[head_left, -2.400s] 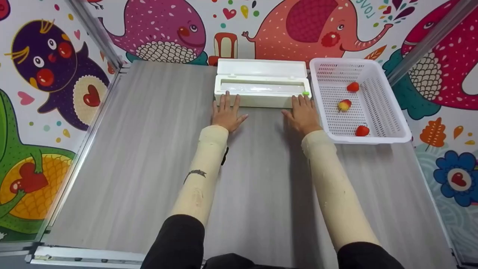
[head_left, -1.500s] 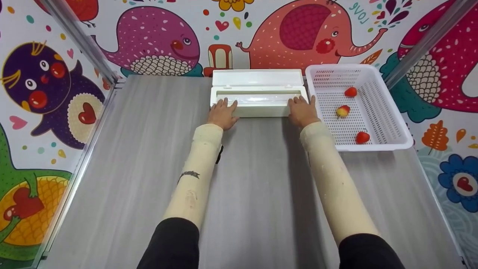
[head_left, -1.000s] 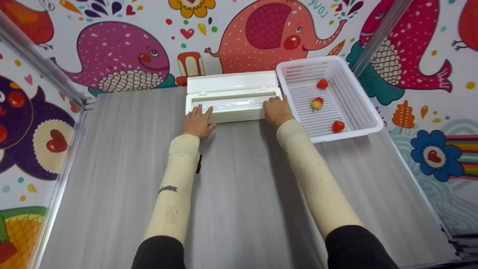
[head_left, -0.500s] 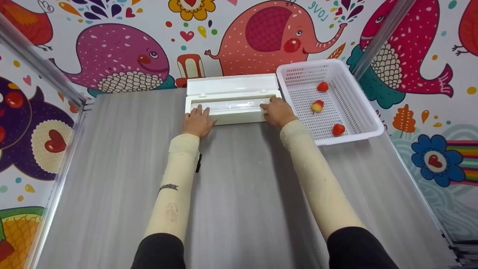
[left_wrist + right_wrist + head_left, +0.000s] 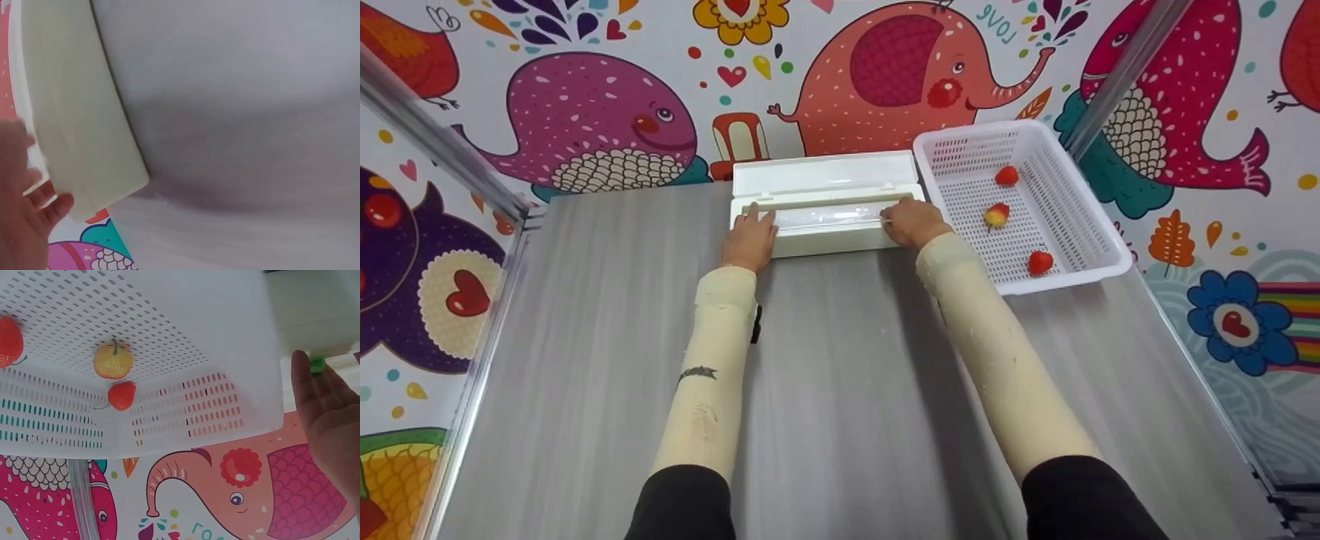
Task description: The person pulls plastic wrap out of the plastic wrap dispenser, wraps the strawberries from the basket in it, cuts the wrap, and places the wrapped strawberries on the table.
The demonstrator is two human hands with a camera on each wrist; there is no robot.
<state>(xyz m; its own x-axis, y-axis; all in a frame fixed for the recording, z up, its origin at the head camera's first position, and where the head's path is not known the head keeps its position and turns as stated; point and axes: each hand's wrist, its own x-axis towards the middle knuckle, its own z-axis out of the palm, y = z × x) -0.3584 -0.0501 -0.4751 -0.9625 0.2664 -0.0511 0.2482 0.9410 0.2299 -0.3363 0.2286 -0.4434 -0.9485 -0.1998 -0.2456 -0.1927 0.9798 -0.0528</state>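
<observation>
A long white cling film box [image 5: 832, 244] stands at the back of the table with its lid [image 5: 825, 172] raised. Inside lies a shiny roll of clear film [image 5: 825, 217]. My left hand [image 5: 748, 240] reaches over the box's front left corner, fingertips at the film's left end. At the right end, my right hand [image 5: 915, 223] bends its fingers over the front edge, thumb and fingertips at the film; I cannot tell whether they pinch it. In the right wrist view a small green slider [image 5: 317, 365] shows between the fingers of the right hand.
A white perforated basket [image 5: 1110, 217] stands close against the box's right end. Two red strawberries, one [image 5: 1040, 262] nearer the front and one [image 5: 1006, 175] farther back, lie in it with a yellow-red fruit [image 5: 997, 215]. Printed wall panels enclose the grey table [image 5: 840, 390].
The hands have gone from lying flat against the box's front to reaching over its edge at the film. In the last half second the left fingers moved farther in. The head view shifted.
</observation>
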